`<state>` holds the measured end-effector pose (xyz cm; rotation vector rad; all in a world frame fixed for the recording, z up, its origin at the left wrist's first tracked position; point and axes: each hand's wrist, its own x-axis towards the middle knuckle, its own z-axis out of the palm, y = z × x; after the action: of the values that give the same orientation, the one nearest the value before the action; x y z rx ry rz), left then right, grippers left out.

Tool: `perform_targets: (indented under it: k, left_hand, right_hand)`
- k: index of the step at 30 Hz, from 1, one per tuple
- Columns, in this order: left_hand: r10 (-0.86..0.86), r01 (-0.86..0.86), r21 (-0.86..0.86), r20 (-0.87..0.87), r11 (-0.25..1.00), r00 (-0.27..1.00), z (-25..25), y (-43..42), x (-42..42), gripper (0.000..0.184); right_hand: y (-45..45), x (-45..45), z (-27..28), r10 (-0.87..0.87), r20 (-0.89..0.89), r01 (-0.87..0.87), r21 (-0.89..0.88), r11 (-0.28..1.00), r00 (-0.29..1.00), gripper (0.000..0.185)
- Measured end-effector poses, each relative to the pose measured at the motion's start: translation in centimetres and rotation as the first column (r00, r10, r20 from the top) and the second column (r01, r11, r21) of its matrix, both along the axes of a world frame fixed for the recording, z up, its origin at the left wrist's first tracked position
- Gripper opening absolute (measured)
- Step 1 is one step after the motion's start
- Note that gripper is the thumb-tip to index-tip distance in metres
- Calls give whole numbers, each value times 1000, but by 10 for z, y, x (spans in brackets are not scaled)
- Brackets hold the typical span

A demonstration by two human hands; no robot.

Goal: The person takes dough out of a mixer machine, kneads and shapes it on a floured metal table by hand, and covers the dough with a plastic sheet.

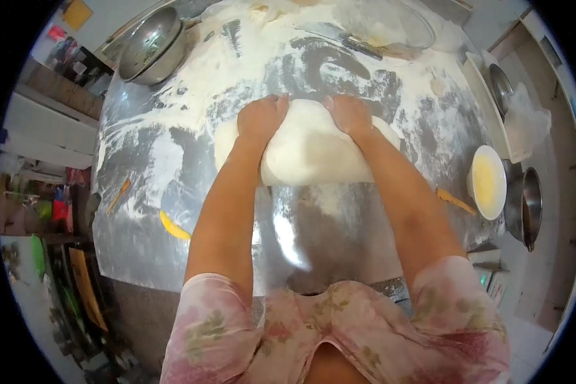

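Observation:
A large, smooth mass of white dough [317, 153] lies on the floured metal table [326, 246], spreading out to both sides under my arms. My left hand [262, 120] grips its far left part, fingers curled over the edge. On the far right part, my right hand [351, 115] is closed over the dough in the same way. Between the two hands the dough bulges upward. The fingertips of both hands are hidden behind it.
Metal bowls [176, 61] are stacked at the back left. A bladed tool with a dark handle [363, 48] lies in flour at the back. To the right are a white bowl [502, 189] with yellow contents and a wooden-handled tool [456, 201]. A curved yellow object [174, 225] sits left.

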<state>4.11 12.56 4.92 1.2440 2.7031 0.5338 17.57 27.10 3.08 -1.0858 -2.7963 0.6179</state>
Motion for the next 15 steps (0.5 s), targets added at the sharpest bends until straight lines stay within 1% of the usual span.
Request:
perform_targets:
  k: [1,3,4,5,6,7,8,10,11,12,13,14,15]
  left_hand:
    - [1,-2,58,18,998,1000,3,-13,7,49]
    - [-42,24,142,131,990,991,36,-56,31,48]
    - [-68,33,185,187,982,980,48,-83,47,48]
    - [-106,19,305,272,952,956,53,-115,67,45]
    - [-153,-7,414,353,910,923,55,-152,89,44]
    - [-95,-178,462,508,869,856,51,-192,106,42]
    - [-54,-353,479,648,804,759,43,-224,119,48]
    - [101,-677,364,833,640,544,26,-259,140,59]
    - [147,-802,280,900,527,410,17,-271,146,67]
    - [73,-828,90,985,554,156,7,-277,153,80]
    - [23,-827,108,989,552,144,0,-276,159,77]
    - [-22,-826,121,991,550,130,-3,-276,165,74]
    - [-63,-858,101,995,504,80,1,-275,165,63]
  right_hand:
    - [-4,8,2,17,28,-17,-4,1000,999,49]
    - [-28,53,17,113,-232,-116,-2,993,966,50]
    - [-47,84,42,148,-113,-161,-110,981,982,48]
    - [-66,116,74,195,3,-189,-222,956,981,47]
    - [-86,144,99,116,-9,-114,-290,950,993,38]
    - [-104,170,112,41,-5,-40,-365,930,999,35]
    - [-110,195,103,26,-136,-64,-283,957,990,38]
    - [-115,238,64,30,-395,-79,-108,991,918,49]
    - [-128,250,51,-2,-365,-80,-209,975,931,51]
    - [-139,259,40,-31,-334,-77,-306,949,942,53]
    - [-143,262,29,-53,-303,-75,-396,915,952,55]
    - [-143,262,16,-74,-292,-51,-396,917,953,53]
    - [-145,264,5,-97,-279,-24,-401,916,955,52]
